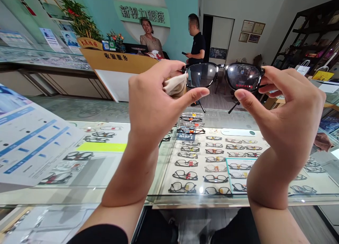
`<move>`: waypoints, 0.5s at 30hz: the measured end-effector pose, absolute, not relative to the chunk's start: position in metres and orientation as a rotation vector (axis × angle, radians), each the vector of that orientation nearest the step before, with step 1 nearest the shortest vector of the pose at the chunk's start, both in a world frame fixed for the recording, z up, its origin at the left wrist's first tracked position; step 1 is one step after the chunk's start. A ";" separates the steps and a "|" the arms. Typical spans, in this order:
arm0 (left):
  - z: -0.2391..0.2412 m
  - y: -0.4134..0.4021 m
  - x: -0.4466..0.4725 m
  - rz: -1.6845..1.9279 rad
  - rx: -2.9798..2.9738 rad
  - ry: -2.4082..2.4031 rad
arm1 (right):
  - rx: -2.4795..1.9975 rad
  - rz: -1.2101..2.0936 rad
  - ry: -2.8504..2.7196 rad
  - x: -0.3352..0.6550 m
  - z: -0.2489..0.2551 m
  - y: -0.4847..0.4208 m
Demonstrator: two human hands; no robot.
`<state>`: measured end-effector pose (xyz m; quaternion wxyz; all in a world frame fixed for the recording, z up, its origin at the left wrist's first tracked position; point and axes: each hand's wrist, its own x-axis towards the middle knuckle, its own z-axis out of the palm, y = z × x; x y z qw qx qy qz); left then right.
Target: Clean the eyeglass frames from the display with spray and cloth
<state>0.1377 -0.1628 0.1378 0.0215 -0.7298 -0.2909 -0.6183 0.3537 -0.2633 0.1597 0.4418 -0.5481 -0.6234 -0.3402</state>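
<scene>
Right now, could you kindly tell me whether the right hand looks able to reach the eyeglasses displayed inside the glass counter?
Probably not: the right hand is holding one end of the black-rimmed eyeglasses, and the top of the glass counter seems to cover the displayed eyeglasses.

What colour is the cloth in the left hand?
The cloth is pale beige; the head view shows it.

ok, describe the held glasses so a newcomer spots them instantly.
Find the glass counter with rows of frames. Above it, the left hand and right hand hold the black glasses. Unlike those frames, they're raised, with red letters on one lens.
</scene>
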 end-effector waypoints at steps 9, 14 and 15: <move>0.140 -0.162 0.142 -1.875 -2.331 -1.004 | -1.267 -0.833 -1.514 0.355 0.158 -0.262; 0.139 -0.162 0.142 -1.877 -2.330 -1.008 | -1.260 -0.823 -1.498 0.354 0.157 -0.263; 0.138 -0.162 0.142 -1.883 -2.332 -0.998 | -1.258 -0.822 -1.497 0.354 0.157 -0.263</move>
